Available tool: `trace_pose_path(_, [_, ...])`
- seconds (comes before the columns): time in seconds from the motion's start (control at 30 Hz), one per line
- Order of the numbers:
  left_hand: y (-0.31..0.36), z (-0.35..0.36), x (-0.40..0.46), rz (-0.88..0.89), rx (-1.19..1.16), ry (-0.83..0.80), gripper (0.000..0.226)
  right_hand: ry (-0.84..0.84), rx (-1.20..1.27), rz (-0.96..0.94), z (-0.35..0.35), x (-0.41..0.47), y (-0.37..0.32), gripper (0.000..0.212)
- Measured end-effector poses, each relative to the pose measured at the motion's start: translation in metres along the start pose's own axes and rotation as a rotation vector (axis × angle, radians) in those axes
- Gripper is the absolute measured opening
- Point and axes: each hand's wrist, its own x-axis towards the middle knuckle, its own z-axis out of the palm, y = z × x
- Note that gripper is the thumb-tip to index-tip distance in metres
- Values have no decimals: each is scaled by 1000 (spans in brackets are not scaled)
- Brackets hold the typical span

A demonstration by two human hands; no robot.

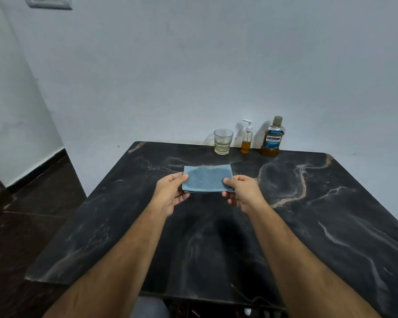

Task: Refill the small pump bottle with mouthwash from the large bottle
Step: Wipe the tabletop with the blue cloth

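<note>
Dark veined marble table [331, 226]: both hands, left [170, 193] and right [241, 191], pinch a folded blue waffle-textured cloth [206, 179].

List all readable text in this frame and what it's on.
"LISTERINE": on the blue label of the large mouthwash bottle at the back of the table.
Smaller print above and below the brand on that label: too small and blurred to read.
Small pump bottle, glass, blue cloth, wall socket: no readable text.
</note>
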Motion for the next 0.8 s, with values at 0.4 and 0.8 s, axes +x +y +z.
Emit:
trace_pose_path(0.4, [24, 10, 168, 190, 331, 130, 39, 191, -132, -192, 62, 160, -24, 32])
trace_pose_path(0.8, [24, 14, 269, 444, 879, 260, 29, 94, -587, -277, 103, 266, -11, 44])
